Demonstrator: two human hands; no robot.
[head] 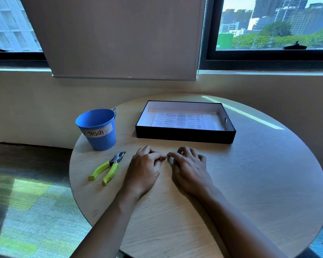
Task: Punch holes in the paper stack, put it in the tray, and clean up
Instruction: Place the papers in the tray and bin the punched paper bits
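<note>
Three things share the round wooden table with my hands, so I'll place everything off the black tray at the back.

Well to the left of the tray stands the blue bucket, upright, with a taped label that says "Trash". Also left of the tray but closer to me lies the hole punch. It's flat on the wood, lime-green handles spread a little and pointing back at me, metal head angled toward the tray's near left corner.

My left hand is palm down in front of the tray's left half, fingers curled in with the tips at the tabletop. My right hand sits just beside it, in front of the tray's middle, curled the same way. The fingertips of the two hands nearly meet. Honestly can't tell if either one has anything pinched, it's too small to make out.

The paper stack lies flat inside the tray, printed side up, with rows of a table on the top sheet.
</note>
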